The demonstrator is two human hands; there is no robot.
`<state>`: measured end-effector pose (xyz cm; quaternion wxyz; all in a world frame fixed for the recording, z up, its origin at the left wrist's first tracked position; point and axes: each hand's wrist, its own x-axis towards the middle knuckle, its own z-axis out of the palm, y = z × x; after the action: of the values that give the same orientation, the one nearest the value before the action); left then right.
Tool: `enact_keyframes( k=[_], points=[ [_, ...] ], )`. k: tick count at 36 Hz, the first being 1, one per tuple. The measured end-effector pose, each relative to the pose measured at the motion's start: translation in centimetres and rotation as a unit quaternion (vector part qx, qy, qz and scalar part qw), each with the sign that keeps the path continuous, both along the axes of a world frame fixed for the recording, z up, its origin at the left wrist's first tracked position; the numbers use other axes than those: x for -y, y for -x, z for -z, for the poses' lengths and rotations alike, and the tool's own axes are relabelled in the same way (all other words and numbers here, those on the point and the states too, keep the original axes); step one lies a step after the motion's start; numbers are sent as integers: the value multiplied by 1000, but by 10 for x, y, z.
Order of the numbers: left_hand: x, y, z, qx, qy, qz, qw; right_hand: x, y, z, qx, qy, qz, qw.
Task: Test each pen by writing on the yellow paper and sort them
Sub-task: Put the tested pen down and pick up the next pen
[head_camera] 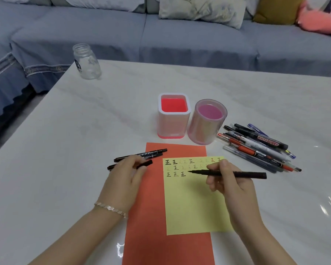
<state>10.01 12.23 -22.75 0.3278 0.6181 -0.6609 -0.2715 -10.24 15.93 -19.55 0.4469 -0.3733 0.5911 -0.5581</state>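
pinching pen, right fingers; left fingers holding marker

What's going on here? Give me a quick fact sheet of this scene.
Right hand: holds black pen, tip at yellow paper
Left hand: fingers curled on second pen
Writing: three rows of test marks
Orange sheet: under the yellow paper
Holders: square holder and round holder, both empty
Loose pens: pen pile right of the holders
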Motion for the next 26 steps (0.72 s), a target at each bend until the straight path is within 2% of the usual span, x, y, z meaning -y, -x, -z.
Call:
enact_keyframes(
  k=[3,8,21,26],
  points=[
    [-14,11,-20,-80,8,17,997,-2,-4,-13,29,20,-9,999],
    [-28,21,-42,-126,24,26,991,-10,-9,-34,61,45,-22,997],
    [-35,29,-50,-151,28,53,987,-14,-4,-38,44,45,-43,997],
    [-37,33,-49,-118,64,91,987,-15,-3,-34,31,28,-66,997]
  ],
)
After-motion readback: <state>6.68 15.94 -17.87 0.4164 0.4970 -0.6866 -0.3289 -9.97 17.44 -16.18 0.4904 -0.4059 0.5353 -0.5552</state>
